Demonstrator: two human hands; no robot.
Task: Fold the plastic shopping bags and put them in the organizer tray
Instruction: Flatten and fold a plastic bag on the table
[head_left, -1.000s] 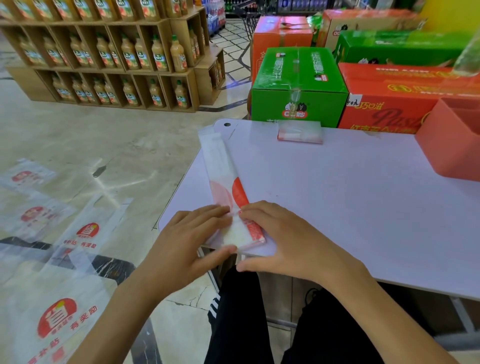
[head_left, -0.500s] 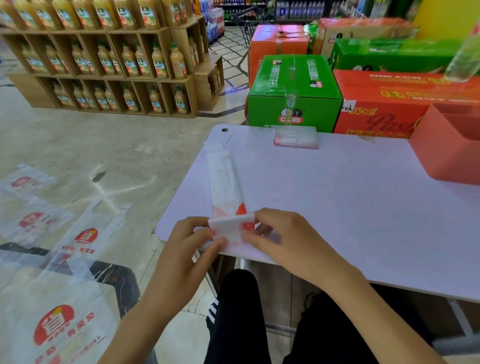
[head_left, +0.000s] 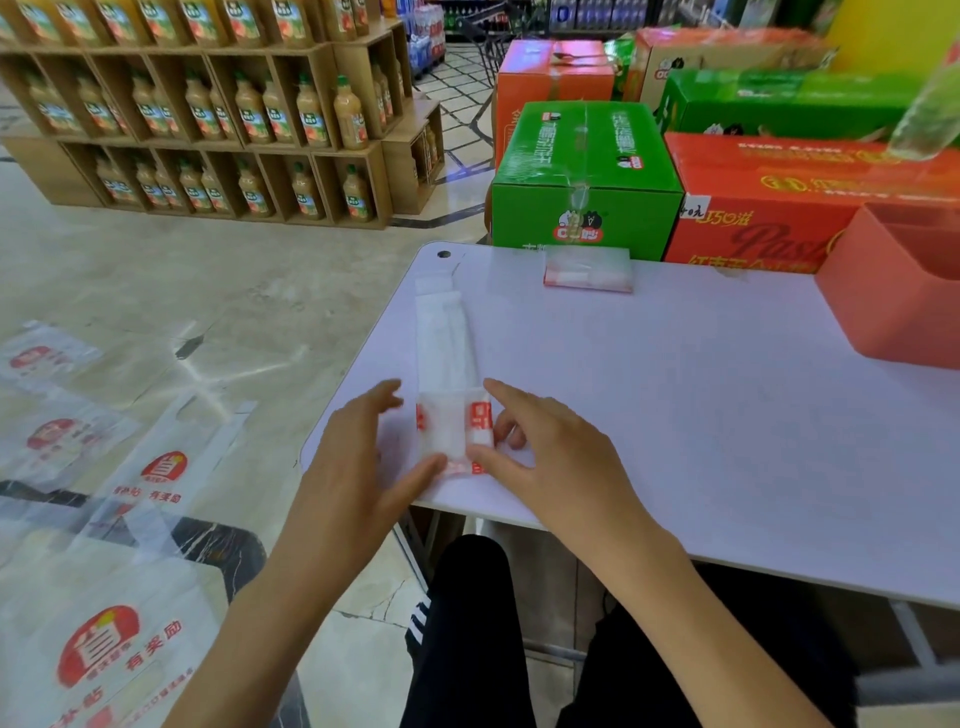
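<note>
Two bags on the desk (head_left: 727, 415): one long folded strip (head_left: 447, 364) running from the near left edge toward the far left corner, its near end turned over into a small square showing red print, and one finished folded bag (head_left: 588, 270) lying flat at the far edge, just in front of the green carton (head_left: 584, 176). Left hand (head_left: 358, 467) at the left side of the turned-over end, fingers (head_left: 387, 395) straight and spread, thumb tip resting on the near edge of the plastic. Right hand (head_left: 550, 457) at the right side of the same fold, fingers loosely curled against its edge, thumb lying along the near edge; cannot tell whether actually pinching the plastic. One coral organizer tray (head_left: 893, 312) at the far right of the desk, well apart from both bags, a divider visible inside; contents cannot be made out. At least four unfolded printed bags (head_left: 114, 639) spread flat on the marble floor (head_left: 218, 291) to the left. Behind the desk, several cartons: two green, the second (head_left: 779, 104) farther back, and a red one (head_left: 779, 197) to the right of the near green. Far left, wooden shelving (head_left: 358, 57) in stacked cubbies, filled with many juice bottles (head_left: 348, 111). Dark trousers (head_left: 467, 634) at the near bottom.
</note>
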